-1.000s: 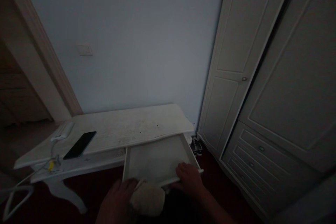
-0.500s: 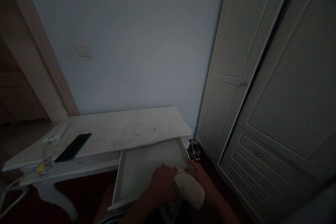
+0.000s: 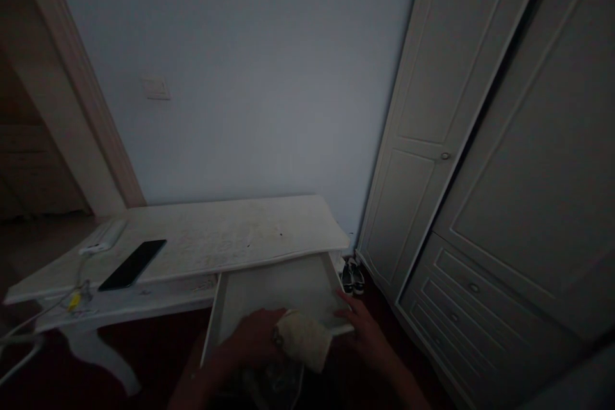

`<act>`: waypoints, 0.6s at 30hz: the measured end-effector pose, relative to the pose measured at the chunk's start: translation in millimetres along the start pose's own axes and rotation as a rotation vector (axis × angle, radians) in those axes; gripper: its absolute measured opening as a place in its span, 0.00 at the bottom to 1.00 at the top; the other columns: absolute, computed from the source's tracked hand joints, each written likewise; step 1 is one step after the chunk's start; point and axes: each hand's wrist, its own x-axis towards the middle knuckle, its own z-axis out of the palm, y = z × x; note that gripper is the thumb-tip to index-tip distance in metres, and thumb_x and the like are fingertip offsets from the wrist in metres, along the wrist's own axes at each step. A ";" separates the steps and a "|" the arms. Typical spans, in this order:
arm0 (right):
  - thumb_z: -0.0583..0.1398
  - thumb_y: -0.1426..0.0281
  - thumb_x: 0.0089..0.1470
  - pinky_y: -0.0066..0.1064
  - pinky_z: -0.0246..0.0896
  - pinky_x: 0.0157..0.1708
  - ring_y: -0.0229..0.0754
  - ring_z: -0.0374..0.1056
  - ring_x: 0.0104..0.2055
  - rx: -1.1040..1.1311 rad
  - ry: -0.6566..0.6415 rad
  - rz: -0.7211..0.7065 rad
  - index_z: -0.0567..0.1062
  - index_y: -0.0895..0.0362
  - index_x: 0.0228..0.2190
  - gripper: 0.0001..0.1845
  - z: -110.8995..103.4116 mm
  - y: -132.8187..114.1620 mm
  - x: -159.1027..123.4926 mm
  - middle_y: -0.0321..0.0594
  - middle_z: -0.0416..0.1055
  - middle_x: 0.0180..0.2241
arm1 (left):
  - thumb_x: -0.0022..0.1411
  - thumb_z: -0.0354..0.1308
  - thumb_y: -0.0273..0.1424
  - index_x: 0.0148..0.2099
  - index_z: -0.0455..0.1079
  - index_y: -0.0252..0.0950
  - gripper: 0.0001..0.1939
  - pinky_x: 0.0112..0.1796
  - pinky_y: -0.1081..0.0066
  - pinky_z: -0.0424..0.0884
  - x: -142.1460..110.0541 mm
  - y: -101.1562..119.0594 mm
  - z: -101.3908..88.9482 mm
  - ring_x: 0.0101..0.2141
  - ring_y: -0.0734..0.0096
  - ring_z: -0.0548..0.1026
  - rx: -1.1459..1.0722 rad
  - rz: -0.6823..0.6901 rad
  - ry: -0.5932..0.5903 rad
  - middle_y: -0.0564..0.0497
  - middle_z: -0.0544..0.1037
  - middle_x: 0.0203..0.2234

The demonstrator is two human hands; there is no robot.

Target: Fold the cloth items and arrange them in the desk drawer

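Note:
My left hand [image 3: 253,341] is closed on a pale, crumpled cloth [image 3: 303,340] that rests on the floor of an open white drawer [image 3: 269,288]. This drawer is pulled out from under a white table [image 3: 216,237]. My right hand [image 3: 361,328] rests on the drawer's front right corner, with its fingers curled over the edge. The room is dim and detail is poor.
A black phone [image 3: 132,264] and a white remote-like device [image 3: 104,236] lie on the table's left end, with a cable [image 3: 72,300] hanging off it. A tall white wardrobe [image 3: 480,160] stands to the right. Shoes [image 3: 352,276] sit on the floor by the wall.
My left hand has carried the cloth from in front of the drawer into it, then swept it leftward. My right hand has stayed at the drawer's front right corner.

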 end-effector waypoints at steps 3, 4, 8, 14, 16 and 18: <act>0.64 0.52 0.64 0.54 0.60 0.66 0.57 0.59 0.71 0.117 0.031 -0.041 0.78 0.49 0.56 0.23 2.3 5.0 -0.4 0.52 0.58 0.72 | 0.52 0.67 0.46 0.58 0.76 0.54 0.29 0.51 0.63 0.75 -36.3 -29.9 -21.5 0.55 0.50 0.81 0.110 -0.084 -0.080 0.54 0.84 0.55; 0.63 0.51 0.65 0.54 0.60 0.66 0.57 0.59 0.71 0.143 0.046 -0.054 0.78 0.48 0.57 0.24 3.7 6.5 -0.2 0.52 0.58 0.72 | 0.53 0.66 0.45 0.58 0.76 0.56 0.28 0.51 0.63 0.75 -46.3 -36.8 -25.0 0.55 0.51 0.81 0.140 -0.121 -0.083 0.55 0.84 0.55; 0.64 0.49 0.64 0.54 0.59 0.67 0.58 0.58 0.71 0.182 0.071 -0.069 0.78 0.46 0.57 0.26 7.6 10.4 0.7 0.50 0.57 0.73 | 0.53 0.65 0.43 0.58 0.75 0.54 0.28 0.53 0.63 0.73 -64.6 -47.7 -21.0 0.54 0.53 0.81 0.219 -0.183 -0.015 0.54 0.84 0.54; 0.65 0.48 0.61 0.55 0.59 0.67 0.59 0.59 0.71 0.211 0.100 -0.059 0.80 0.46 0.55 0.26 13.1 15.1 -1.0 0.51 0.59 0.72 | 0.50 0.66 0.50 0.60 0.75 0.47 0.34 0.54 0.57 0.74 -21.1 -17.3 0.8 0.54 0.46 0.79 0.218 -0.077 0.006 0.45 0.83 0.54; 0.67 0.48 0.58 0.54 0.60 0.66 0.60 0.60 0.71 0.235 0.116 -0.022 0.81 0.44 0.54 0.26 17.6 17.3 -0.5 0.47 0.60 0.71 | 0.49 0.66 0.55 0.58 0.76 0.46 0.36 0.50 0.57 0.76 5.7 8.5 11.2 0.52 0.44 0.80 0.169 -0.035 0.007 0.44 0.84 0.50; 0.68 0.50 0.57 0.52 0.65 0.63 0.61 0.64 0.68 0.246 0.147 0.060 0.81 0.42 0.53 0.24 22.7 19.1 4.5 0.43 0.65 0.68 | 0.48 0.67 0.58 0.56 0.76 0.46 0.37 0.48 0.56 0.77 33.7 38.6 25.9 0.50 0.42 0.81 0.117 0.014 0.036 0.45 0.84 0.49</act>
